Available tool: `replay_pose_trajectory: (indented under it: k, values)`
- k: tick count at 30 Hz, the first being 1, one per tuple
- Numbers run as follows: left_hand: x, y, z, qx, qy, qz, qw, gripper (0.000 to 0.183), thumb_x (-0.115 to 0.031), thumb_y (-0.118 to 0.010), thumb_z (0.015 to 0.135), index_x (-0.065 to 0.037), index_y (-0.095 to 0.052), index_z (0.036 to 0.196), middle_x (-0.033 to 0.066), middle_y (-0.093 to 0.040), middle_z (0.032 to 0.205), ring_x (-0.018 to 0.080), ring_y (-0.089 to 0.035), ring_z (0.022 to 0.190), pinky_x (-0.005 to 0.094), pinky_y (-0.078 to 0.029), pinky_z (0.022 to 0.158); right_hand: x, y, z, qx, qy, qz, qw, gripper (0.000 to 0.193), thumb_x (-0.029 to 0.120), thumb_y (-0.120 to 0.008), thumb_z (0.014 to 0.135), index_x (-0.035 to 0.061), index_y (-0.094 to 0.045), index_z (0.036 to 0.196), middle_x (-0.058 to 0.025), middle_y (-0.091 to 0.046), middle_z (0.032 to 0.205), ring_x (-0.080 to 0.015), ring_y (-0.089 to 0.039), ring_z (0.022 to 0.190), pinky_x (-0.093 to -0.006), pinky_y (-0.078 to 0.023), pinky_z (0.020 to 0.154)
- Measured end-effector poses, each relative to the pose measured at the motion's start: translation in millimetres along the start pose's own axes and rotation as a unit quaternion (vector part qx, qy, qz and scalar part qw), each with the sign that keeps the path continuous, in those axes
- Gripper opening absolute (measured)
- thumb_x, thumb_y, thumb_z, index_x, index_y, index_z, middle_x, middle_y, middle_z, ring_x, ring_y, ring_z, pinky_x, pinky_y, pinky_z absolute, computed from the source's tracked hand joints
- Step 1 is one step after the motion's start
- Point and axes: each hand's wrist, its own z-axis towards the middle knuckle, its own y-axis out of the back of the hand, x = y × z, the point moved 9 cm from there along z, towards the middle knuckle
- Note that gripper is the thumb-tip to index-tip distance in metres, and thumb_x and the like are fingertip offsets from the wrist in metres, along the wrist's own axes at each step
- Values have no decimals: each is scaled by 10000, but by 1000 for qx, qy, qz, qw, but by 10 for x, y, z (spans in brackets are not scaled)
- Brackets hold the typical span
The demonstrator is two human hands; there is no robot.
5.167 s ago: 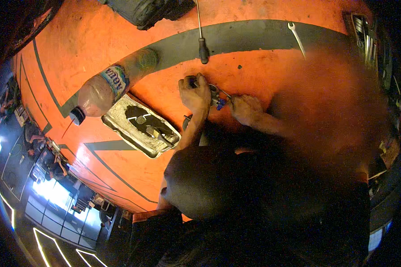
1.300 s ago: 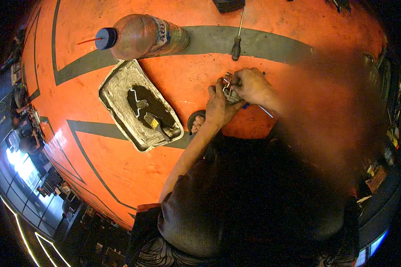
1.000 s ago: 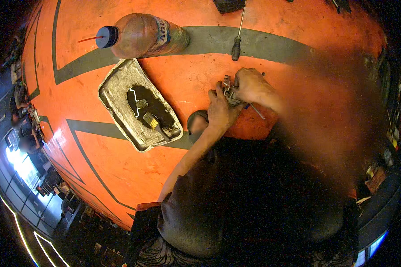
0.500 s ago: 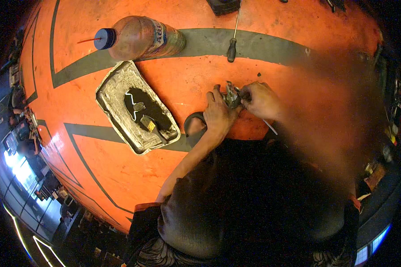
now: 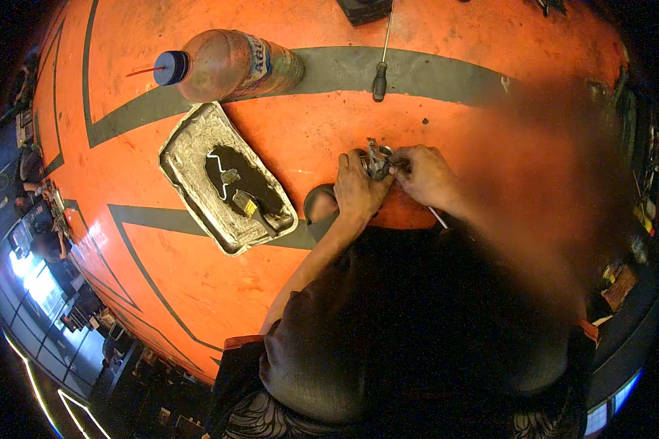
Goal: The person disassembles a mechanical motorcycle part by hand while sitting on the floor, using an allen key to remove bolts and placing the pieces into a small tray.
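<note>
A small grey metal part (image 5: 377, 162) with a bracket-like top is held over the orange surface. My left hand (image 5: 357, 186) wraps round its left side, with the fingers closed on it. From the right, my right hand (image 5: 426, 174) pinches at the part's edge with thumb and fingertips; whether anything small sits between them is hidden. Beside my left wrist lies a black ring-shaped piece (image 5: 319, 206). The end of a thin light rod (image 5: 438, 217) shows below my right hand.
Left of my hands lies a metal tray (image 5: 190, 157) with dark liquid, a brush (image 5: 250, 208) and a bent white wire. Behind it a plastic bottle (image 5: 223, 66) with a blue cap rests on its side. A screwdriver (image 5: 380, 80) lies ahead. A dark blur covers the right.
My right hand has shifted slightly and its fingers have changed position against the metal part. The part has turned a little. The tray, bottle and screwdriver stay put.
</note>
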Motion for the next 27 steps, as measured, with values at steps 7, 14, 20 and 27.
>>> replay_pose_trajectory:
  k: [7,14,20,27]
  values:
    - [-25,115,-40,-45,-58,-126,989,506,-255,-832,649,10,-579,997,177,-580,959,333,-593,884,407,-496,762,-77,-56,-77,6,7,-69,998,175,135,-567,881,-6,-574,984,-242,-642,872,-415,-624,846,-479,-487,762]
    - [-209,577,-51,-177,-118,-117,970,524,-221,-883,598,-9,-587,975,144,-502,921,309,-537,905,380,-481,740,-81,28,-153,-30,50,41,997,173,155,-553,913,9,-540,1004,-228,-640,873,-416,-623,845,-482,-488,738]
    - [187,236,116,-36,-19,-349,936,535,-138,-849,673,-1,-551,1096,117,-537,1066,208,-553,1001,344,-483,842,192,243,-243,-101,130,84,983,178,120,-575,905,6,-583,1041,-187,-666,912,-369,-650,861,-425,-512,763]
    - [-33,-38,-5,159,16,-721,674,743,-61,-760,750,-28,-345,1366,124,-585,1168,242,-589,1069,406,-473,959,-88,491,-140,-159,77,196,965,203,176,-566,925,-1,-597,1022,-124,-652,865,-205,-620,738,-328,-492,697]
